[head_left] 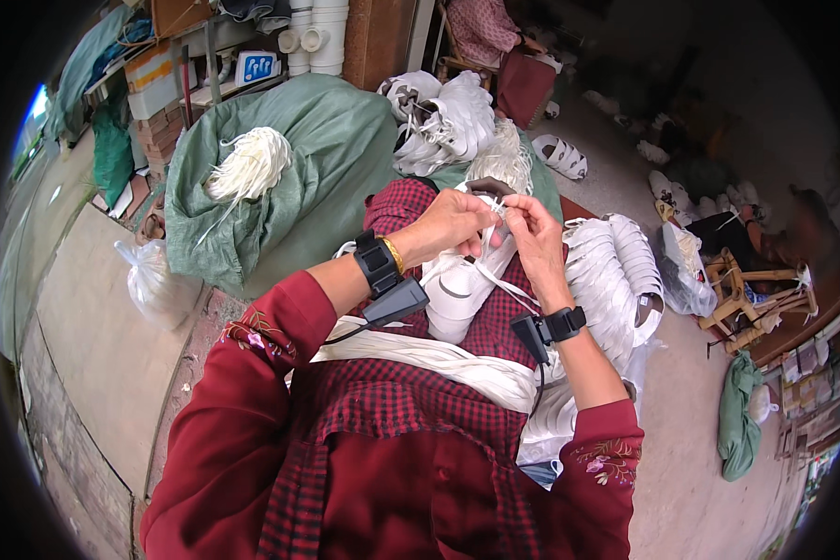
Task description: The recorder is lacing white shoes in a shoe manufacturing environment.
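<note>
A white shoe [455, 297] with a dark lining rests on my lap, over a red-and-black checked apron, its toe toward me. Both hands work at its lacing. My left hand [450, 226] is closed, thumb and fingers pinching a white shoelace [502, 283] at the top of the shoe. Close beside it, my right hand [536, 241] pinches the lace too, its fingertips almost meeting the left ones. Loose lace ends hang over the shoe's side. Across my lap lies a thick bundle of white laces [429, 362].
At my right are stacked white shoes [609, 289]; more shoes [453, 117] lie beyond my lap. A green sack [331, 121] at far left bears a lace bunch [252, 163]. A seated person [481, 33] is ahead. A bamboo stool [751, 289] stands right.
</note>
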Available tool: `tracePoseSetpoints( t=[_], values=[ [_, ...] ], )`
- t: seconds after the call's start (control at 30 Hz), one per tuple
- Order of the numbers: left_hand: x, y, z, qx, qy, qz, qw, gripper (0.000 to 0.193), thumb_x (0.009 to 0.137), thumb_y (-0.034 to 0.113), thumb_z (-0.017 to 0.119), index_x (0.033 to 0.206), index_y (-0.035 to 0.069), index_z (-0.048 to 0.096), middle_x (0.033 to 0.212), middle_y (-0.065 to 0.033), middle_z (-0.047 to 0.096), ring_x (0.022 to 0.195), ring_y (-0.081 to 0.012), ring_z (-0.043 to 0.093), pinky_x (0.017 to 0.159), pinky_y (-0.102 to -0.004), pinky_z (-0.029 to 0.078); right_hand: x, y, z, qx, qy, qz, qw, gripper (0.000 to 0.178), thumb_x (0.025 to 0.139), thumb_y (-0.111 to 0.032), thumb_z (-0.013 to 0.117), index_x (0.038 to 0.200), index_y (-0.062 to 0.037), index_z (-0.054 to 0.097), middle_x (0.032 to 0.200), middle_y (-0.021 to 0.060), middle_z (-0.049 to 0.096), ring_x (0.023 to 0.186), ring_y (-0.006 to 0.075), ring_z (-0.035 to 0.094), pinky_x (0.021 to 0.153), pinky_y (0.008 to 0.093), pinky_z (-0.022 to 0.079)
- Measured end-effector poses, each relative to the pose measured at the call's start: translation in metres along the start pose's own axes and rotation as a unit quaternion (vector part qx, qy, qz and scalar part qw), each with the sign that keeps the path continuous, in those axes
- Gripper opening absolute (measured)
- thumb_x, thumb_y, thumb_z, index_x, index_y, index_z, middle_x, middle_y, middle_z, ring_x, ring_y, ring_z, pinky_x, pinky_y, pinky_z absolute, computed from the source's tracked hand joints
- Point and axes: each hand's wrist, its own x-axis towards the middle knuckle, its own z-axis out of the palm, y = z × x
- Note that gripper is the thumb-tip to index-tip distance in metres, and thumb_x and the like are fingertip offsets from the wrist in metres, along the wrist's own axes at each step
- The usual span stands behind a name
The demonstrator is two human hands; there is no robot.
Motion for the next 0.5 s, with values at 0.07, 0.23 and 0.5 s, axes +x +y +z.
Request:
tracePoseSetpoints(
  t=[0.07, 0.23, 0.5],
  values=[
    [0.004, -0.009, -0.008, -0.003, -0.009, 0.008, 1.0, 0.018, 0.098, 0.017, 0.063, 0.094, 0.002, 0.073, 0.08, -0.005, 0.073, 0.053, -0.0065, 0.06, 0.046, -0.0213, 0.046, -0.016, -0.008, 0.008, -0.14, 0.033, -0.07, 0.987, 0.02, 0.088, -0.011, 0.071, 0.101, 0.0014, 0.064, 0.084, 0.0076, 0.065, 0.074, 0.0145, 0.06, 0.071, 0.0284, 0.049],
    [0.015, -0.008, -0.011, -0.016, -0.006, 0.001, 1.0, 0.015, 0.093, 0.011, 0.064, 0.093, -0.001, 0.073, 0.077, -0.0088, 0.073, 0.05, -0.006, 0.054, 0.043, -0.0214, 0.038, -0.081, -0.02, 0.031, -0.305, -0.194, -0.164, 0.918, 0.035, 0.078, -0.001, 0.071, 0.112, 0.004, 0.063, 0.108, 0.0179, 0.065, 0.101, 0.0354, 0.062, 0.088, 0.0426, 0.051],
    [0.065, 0.134, -0.012, 0.044, 0.104, 0.254, 0.961, 0.022, 0.095, 0.012, 0.06, 0.098, -0.008, 0.07, 0.084, -0.0117, 0.073, 0.065, -0.0124, 0.066, 0.06, -0.0249, 0.054, -0.084, -0.009, 0.022, -0.4, -0.29, -0.157, 0.855, 0.045, 0.074, 0.004, 0.069, 0.119, 0.0057, 0.062, 0.123, 0.0203, 0.06, 0.111, 0.0384, 0.058, 0.097, 0.044, 0.05]
  ],
)
